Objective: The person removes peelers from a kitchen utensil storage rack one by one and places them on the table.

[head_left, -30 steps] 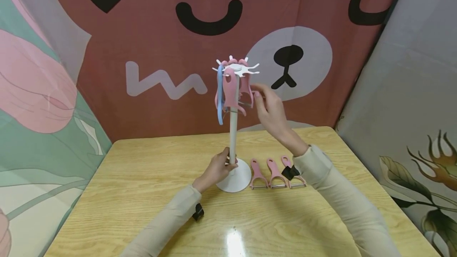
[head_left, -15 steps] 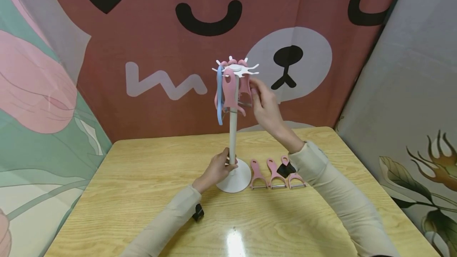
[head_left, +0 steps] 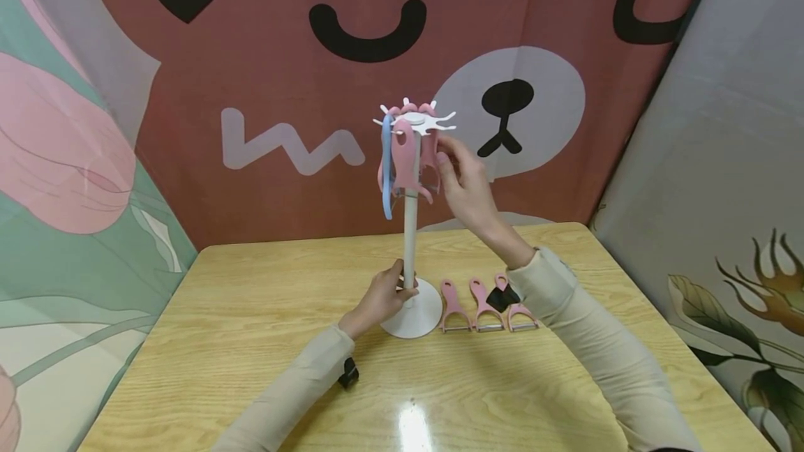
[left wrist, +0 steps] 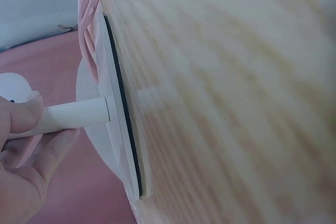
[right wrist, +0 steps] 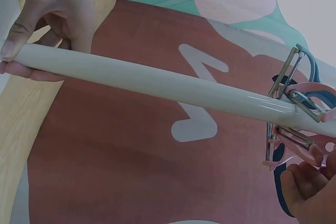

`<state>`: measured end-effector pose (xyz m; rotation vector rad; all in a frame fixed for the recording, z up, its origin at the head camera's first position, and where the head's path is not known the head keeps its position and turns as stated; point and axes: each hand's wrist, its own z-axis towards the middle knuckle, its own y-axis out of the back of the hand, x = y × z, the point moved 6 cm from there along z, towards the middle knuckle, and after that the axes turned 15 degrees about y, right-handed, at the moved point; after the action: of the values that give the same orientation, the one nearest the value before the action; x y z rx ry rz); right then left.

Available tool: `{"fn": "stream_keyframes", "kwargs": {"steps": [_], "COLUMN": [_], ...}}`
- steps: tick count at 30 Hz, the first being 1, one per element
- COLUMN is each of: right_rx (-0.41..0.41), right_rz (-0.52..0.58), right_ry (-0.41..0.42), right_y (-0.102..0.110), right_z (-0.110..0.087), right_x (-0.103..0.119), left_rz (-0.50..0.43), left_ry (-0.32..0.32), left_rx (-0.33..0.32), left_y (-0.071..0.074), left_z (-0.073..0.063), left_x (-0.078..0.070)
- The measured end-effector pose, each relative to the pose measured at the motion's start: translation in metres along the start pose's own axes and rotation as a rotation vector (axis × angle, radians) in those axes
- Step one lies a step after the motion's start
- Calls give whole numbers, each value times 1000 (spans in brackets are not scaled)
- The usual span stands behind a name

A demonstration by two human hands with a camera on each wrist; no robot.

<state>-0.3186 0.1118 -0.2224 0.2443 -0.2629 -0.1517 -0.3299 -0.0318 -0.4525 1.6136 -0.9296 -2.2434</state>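
Stand: tall white stand with a slim round post (head_left: 410, 229), upright on a flat white disc base (head_left: 411, 321); white spoked hook crown (head_left: 417, 119) at the top.
Left hand: thumb and fingers of the left hand (head_left: 377, 300) curled round the post, low, just above the base.
Right hand: thumb and fingers of the right hand (head_left: 470, 190) pinching the edge of a pink plastic Y-shaped peeler (head_left: 430, 152) just under the crown, right side. Whether its hole sits on a hook: cannot tell.
Hanging, front: second pink peeler (head_left: 404, 159), handle up, blade end down.
Hanging, left: light-blue peeler (head_left: 386, 173), seen edge-on.
Hanging, behind: more pink handle tops (head_left: 410, 109) at the rear hooks; partly hidden.
Row on desk: three pink peelers (head_left: 453, 307) lying flat right of the base, handles away from the person, metal blades near; the rightmost partly covered by a black device (head_left: 504, 298) at the right cuff.
Desk: pale wood-grain desk (head_left: 251, 326).
Backdrop: reddish-brown cloth (head_left: 283, 75) printed with a cartoon animal face.
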Motion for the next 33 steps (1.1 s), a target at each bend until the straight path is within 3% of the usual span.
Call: {"fn": "stream_keyframes", "kwargs": {"steps": [5,22,33], "right_rx": [-21,-95,-140], "right_rz": [62,249,248], "right_ry": [-4,-159,-197], "right_y": [-1,3,3], "right_z": [1,-1,0], "right_x": [1,-8,-8], "left_rz": [-7,10,11], "left_ry": [-5,4,33], "left_rx": [-6,4,12], "left_y": [0,-1,-2], "left_z": [0,1,1], "left_x": [0,1,3]}}
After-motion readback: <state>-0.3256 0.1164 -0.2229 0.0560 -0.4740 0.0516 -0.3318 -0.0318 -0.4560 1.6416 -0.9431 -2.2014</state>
